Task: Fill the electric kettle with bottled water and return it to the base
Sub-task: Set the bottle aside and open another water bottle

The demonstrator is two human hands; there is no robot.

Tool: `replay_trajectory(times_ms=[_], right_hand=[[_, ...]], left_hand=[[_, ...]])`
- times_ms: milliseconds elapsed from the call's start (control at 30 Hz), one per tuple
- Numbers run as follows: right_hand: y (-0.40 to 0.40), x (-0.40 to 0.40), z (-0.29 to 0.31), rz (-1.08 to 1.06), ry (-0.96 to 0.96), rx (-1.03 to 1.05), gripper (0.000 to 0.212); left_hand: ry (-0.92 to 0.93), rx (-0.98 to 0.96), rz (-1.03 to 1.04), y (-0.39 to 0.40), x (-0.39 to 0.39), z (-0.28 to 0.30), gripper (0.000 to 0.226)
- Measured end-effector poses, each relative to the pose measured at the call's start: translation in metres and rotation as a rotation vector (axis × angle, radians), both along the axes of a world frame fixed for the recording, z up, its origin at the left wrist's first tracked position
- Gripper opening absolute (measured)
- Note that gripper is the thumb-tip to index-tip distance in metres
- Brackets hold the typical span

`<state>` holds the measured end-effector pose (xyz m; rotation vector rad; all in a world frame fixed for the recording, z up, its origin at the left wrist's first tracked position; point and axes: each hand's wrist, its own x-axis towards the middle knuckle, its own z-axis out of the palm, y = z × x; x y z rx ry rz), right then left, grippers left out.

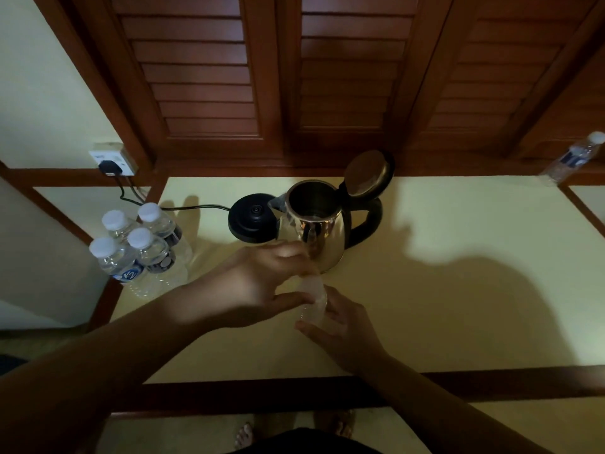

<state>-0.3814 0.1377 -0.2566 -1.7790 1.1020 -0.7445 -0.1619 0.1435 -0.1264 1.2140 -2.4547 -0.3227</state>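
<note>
Four capped bottles (137,244) crowd the table's (458,290) left edge. The black base (252,221) is half hidden behind the kettle (314,231), which stands off it with its lid (368,173) tipped open. Left hand (268,283) grips the top of a clear bottle (312,301) — cap hidden — and right hand (340,326) holds its body. Far right, another bottle (571,162) is blurred.

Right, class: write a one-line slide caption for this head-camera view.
Both hands, left and right, grip a water bottle before the open-lidded kettle, off its base.
</note>
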Motion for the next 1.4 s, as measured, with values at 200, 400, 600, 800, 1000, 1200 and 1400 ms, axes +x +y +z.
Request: replay_trajectory(times_ms=[200, 400, 600, 800, 1000, 1200, 1400], right_hand=[[-0.003, -0.001, -0.001, 0.013, 0.015, -0.005, 0.064], [-0.006, -0.002, -0.002, 0.022, 0.073, -0.045, 0.038], [-0.009, -0.003, -0.001, 0.045, 0.04, -0.037, 0.057], [-0.011, -0.006, -0.002, 0.072, 0.059, -0.046, 0.057], [-0.011, -0.004, 0.003, 0.092, 0.091, -0.05, 0.058], [-0.016, -0.02, 0.032, 0.312, 0.312, 0.031, 0.088], [-0.014, -0.056, 0.002, 0.034, 0.227, -0.107, 0.067]], left_hand=[[-0.334, -0.116, 0.153, 0.002, -0.025, -0.001, 0.039], [-0.324, 0.015, 0.318, 0.001, -0.033, -0.003, 0.045], [-0.085, 0.107, 0.394, 0.003, 0.007, -0.015, 0.034], [-0.059, 0.341, 0.372, 0.023, 0.049, -0.085, 0.034], [-0.066, 0.392, 0.315, 0.029, 0.063, -0.114, 0.049], [0.232, 0.328, 0.256, 0.029, 0.045, -0.093, 0.067], [0.537, 0.382, 0.252, 0.026, 0.004, -0.087, 0.078]])
